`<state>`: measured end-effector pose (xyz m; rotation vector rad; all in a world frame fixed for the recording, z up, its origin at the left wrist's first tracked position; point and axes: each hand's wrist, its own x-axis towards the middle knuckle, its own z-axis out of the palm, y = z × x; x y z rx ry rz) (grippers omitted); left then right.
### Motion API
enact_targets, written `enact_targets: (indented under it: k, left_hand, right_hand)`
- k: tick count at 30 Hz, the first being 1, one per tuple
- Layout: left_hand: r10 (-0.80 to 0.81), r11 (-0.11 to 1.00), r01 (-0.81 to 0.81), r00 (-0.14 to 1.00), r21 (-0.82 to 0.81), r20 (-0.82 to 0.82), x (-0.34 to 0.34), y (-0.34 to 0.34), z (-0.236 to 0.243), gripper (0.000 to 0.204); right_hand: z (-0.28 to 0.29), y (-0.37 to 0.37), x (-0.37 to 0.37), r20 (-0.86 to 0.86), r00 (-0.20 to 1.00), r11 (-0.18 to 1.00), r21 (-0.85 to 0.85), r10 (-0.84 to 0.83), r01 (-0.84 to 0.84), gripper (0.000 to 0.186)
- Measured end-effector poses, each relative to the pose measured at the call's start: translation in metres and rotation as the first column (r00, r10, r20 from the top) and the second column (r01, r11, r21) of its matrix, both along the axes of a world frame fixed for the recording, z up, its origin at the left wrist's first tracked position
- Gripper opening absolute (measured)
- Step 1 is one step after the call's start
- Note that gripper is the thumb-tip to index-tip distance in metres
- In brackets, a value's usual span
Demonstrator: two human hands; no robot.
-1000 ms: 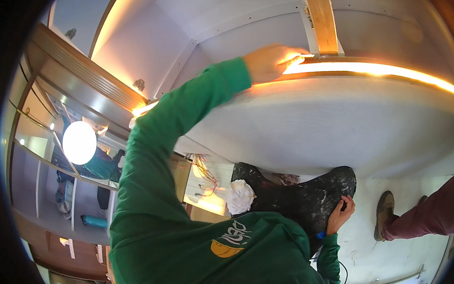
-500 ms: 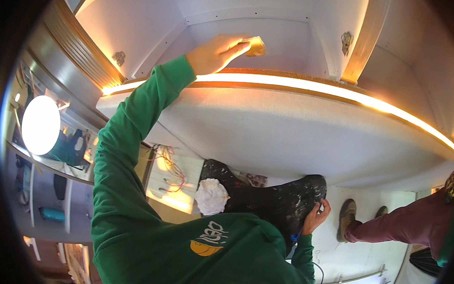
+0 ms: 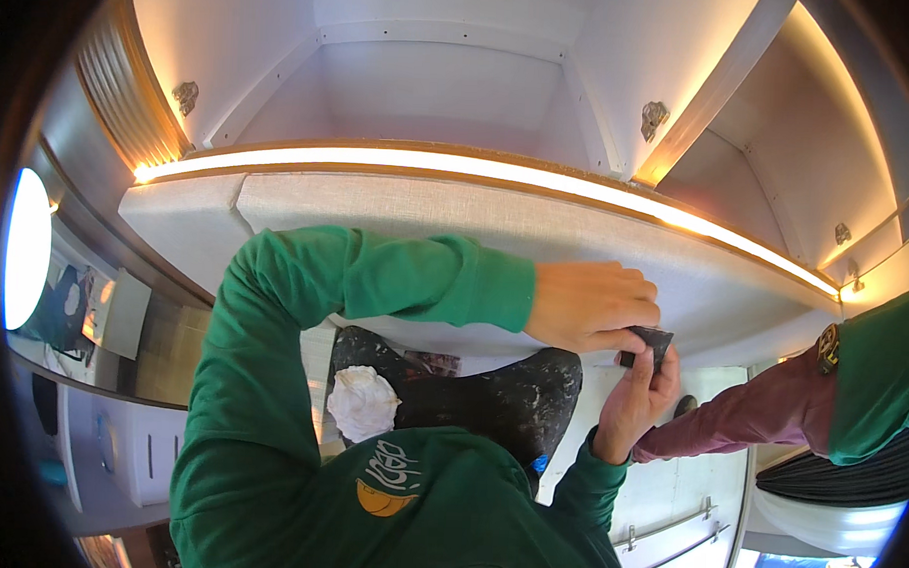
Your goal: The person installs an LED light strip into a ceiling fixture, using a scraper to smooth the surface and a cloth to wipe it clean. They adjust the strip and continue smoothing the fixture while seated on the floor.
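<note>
Both my hands meet at a small dark folded piece [image 3: 646, 348] that looks like sandpaper, in front of the grey panel below the cabinets. My left hand [image 3: 594, 307] reaches across from the left, and its thumb and fingertips pinch the piece from above. From below, my right hand [image 3: 639, 399] grips the same piece between thumb and fingers. A crumpled white rag [image 3: 363, 404] lies on my left thigh, on dark trousers spotted with white.
Above the padded grey panel [image 3: 407, 212] runs a bright light strip [image 3: 429, 163], with an open white cabinet [image 3: 431, 88] behind it. Metal hinges [image 3: 654, 119] stick out at the cabinet sides. Close on the right stands another person [image 3: 771, 405] in a green top and maroon trousers.
My left hand has come down and right from the cabinet opening with the folded piece, which showed tan there. My right hand has risen from my right thigh to grip it too.
</note>
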<state>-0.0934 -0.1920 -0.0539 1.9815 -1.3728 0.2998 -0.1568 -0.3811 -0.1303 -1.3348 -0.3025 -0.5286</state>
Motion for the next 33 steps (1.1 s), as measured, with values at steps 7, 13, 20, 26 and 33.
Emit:
enact_targets:
  k: [7, 13, 20, 26, 33]
  left_hand:
    - [0.562, 0.826, -0.545, 0.812, 0.14, -0.155, 0.103, 0.069, 0.042, 0.034]
    - [0.603, 0.793, -0.34, 0.559, 0.506, -0.569, 0.175, 0.049, 0.056, 0.037]
    - [0.506, 0.85, -0.146, 0.495, 0.506, -0.706, 0.196, 0.028, 0.054, 0.022]
    - [0.598, 0.789, -0.225, 0.494, 0.571, -0.631, 0.182, 0.045, 0.06, 0.065]
    - [0.661, 0.732, -0.272, 0.506, 0.624, -0.554, 0.14, 0.074, 0.08, 0.076]
  right_hand:
    - [-0.054, -0.037, -0.023, -0.227, 0.968, 0.992, 0.032, -0.109, 0.119, 0.023]
    - [-0.079, -0.059, -0.044, -0.324, 0.928, 0.981, 0.005, -0.183, 0.195, 0.024]
    - [-0.087, -0.064, -0.051, -0.349, 0.919, 0.976, 0.043, -0.184, 0.212, 0.023]
    - [-0.085, -0.066, -0.047, -0.337, 0.923, 0.979, 0.02, -0.184, 0.202, 0.021]
    - [-0.091, -0.072, -0.049, -0.343, 0.929, 0.988, 0.023, -0.137, 0.154, 0.022]
